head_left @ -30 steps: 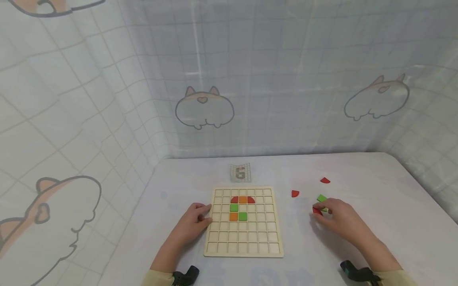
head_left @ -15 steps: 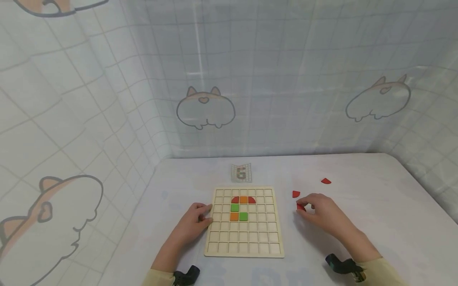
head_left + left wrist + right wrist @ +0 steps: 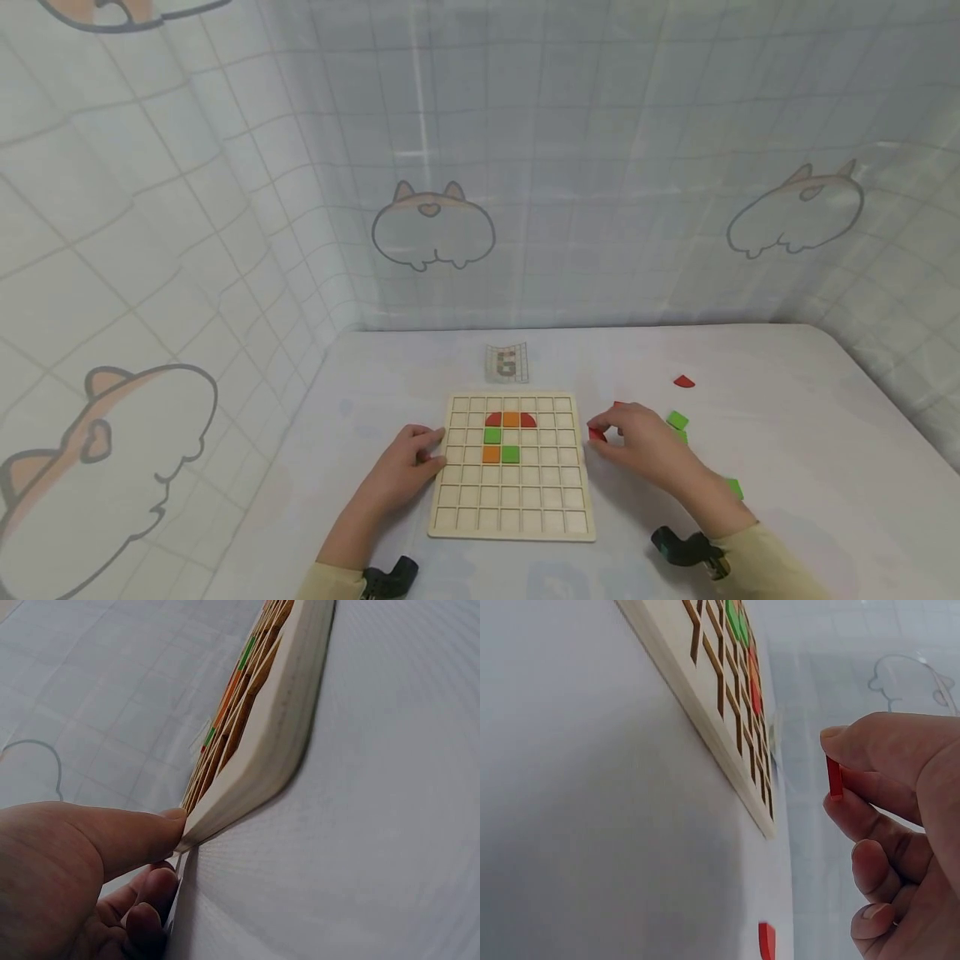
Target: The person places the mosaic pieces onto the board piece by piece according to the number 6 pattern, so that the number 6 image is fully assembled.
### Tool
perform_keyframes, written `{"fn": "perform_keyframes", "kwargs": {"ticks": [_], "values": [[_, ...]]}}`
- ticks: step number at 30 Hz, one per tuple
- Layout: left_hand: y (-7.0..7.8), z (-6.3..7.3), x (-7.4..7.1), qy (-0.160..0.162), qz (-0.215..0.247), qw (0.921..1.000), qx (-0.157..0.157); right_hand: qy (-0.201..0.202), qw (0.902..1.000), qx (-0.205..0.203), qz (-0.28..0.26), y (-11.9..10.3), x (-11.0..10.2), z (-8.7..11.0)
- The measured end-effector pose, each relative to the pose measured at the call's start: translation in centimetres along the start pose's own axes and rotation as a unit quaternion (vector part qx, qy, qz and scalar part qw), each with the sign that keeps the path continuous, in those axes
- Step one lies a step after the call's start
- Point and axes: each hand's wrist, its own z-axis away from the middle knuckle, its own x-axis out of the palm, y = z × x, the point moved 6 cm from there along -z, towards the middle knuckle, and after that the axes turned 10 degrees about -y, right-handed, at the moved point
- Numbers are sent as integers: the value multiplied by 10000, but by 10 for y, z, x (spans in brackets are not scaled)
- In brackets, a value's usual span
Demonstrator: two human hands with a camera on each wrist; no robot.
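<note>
White tabletop [image 3: 360, 392]: I see it run back to the wall, far right corner rounded
Pale grey wall sheeting [image 3: 585, 125]: it surrounds the left, back and right, printed with grid lines and outlined orange-eared cartoon animals
Small patterned card [image 3: 506, 363]: it lies just beyond the pale wooden grid board [image 3: 468, 497]; I read its coloured cells as a 6
Faint blue print [image 3: 558, 579]: on the near tabletop, too pale for me to read
Thin red tile [image 3: 835, 778]: held up just beside the board's right edge; my right wrist view has it edge-on, long axis nearly upright
Right hand [image 3: 652, 446]: thumb and fingers pinch the thin red tile
Left hand [image 3: 405, 462]: fingers loosely bent, thumb tip touching the board's left edge
Grid cells: 2 red curved tiles [image 3: 528, 420], 2 orange square tiles [image 3: 491, 454], 2 green square tiles [image 3: 511, 454]
Right side: 2 loose red wedges [image 3: 684, 382] and 3 loose green squares [image 3: 678, 420], some partly hidden by the right hand and forearm
</note>
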Motion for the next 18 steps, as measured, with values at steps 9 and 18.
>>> {"fn": "perform_keyframes", "kwargs": {"ticks": [9, 18], "values": [[1, 0, -1, 8, 6, 10000, 8, -149, 9994, -312, -79, -22, 14, -18], [1, 1, -1, 31, 1, 10000, 65, -478, 9959, -770, 19, -44, 35, -36]]}}
